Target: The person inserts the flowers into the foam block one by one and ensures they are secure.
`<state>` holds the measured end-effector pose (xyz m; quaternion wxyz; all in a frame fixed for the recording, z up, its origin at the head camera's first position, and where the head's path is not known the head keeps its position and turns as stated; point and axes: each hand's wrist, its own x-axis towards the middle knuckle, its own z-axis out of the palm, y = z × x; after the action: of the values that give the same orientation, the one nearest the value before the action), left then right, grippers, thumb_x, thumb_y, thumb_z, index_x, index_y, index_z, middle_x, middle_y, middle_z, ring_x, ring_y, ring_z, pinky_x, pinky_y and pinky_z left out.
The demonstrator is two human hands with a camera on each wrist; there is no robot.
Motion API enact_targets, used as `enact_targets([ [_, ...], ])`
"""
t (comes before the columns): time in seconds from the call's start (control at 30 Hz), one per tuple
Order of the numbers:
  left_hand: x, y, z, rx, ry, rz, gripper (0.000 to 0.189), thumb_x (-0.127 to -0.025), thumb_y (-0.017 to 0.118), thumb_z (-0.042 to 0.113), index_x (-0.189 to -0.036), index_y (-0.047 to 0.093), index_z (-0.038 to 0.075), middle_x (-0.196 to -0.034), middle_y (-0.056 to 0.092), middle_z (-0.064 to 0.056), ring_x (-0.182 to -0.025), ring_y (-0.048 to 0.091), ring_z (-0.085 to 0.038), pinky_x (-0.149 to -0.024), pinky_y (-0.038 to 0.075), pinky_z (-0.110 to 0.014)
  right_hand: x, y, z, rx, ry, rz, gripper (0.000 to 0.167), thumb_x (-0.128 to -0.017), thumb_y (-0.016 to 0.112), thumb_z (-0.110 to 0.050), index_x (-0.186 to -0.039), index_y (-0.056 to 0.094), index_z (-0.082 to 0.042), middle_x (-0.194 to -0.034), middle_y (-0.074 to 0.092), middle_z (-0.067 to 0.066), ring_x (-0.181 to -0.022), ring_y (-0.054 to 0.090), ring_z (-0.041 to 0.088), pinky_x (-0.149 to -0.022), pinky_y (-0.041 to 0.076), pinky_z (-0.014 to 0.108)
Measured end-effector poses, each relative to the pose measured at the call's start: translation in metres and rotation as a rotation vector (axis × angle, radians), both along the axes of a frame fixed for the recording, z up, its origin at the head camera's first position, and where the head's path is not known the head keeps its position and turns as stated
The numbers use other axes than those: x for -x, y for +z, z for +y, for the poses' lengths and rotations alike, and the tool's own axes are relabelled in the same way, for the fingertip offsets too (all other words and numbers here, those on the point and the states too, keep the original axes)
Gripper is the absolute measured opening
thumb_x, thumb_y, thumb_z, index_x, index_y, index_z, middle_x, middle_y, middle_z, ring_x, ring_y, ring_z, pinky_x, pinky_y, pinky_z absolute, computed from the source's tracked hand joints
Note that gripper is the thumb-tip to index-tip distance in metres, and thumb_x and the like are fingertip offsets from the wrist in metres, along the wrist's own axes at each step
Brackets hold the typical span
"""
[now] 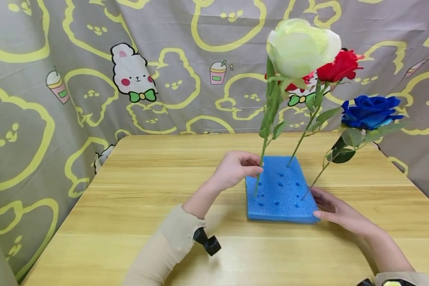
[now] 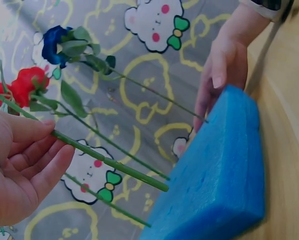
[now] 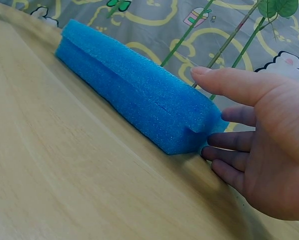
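Observation:
My left hand [image 1: 237, 169] pinches the green stem of a white rose [image 1: 296, 47] between thumb and fingers. The stem's cut lower end [image 2: 162, 186] is close over a blue foam block [image 1: 268, 218] dotted with small holes. At the block's right side is my right hand [image 1: 337, 210], its thumb by the near corner and its fingers loosely extended along the side. A blue rose [image 1: 371, 111] stands in the block, leaning right. Behind it stands a red rose [image 1: 339, 66], with another red rose [image 1: 294, 85] partly hidden by the white bloom.
The block lies on a light wooden table [image 1: 157, 178]. A grey curtain [image 1: 186, 99] with yellow cartoon outlines hangs behind it. A black strap piece [image 1: 207, 241] sticks out from the left sleeve.

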<state>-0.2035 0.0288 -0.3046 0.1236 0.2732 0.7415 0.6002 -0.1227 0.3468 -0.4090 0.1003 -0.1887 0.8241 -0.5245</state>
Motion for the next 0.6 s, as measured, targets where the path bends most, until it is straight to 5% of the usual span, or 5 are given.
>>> enact_targets([
  [0.6,0.005,-0.016,0.025,-0.027,0.069,-0.007,0.017,-0.081,0.069,0.0,-0.096,0.068,-0.006,-0.082,0.064,-0.009,-0.07,0.064,-0.015,-0.064,0.055,-0.024,0.0,-0.002,0.0,0.013,0.01,0.009,0.063,-0.094,0.05,-0.001,-0.141,0.012,0.014,-0.141,0.015,0.039,-0.114,0.034,-0.016,-0.09,0.033,0.006],
])
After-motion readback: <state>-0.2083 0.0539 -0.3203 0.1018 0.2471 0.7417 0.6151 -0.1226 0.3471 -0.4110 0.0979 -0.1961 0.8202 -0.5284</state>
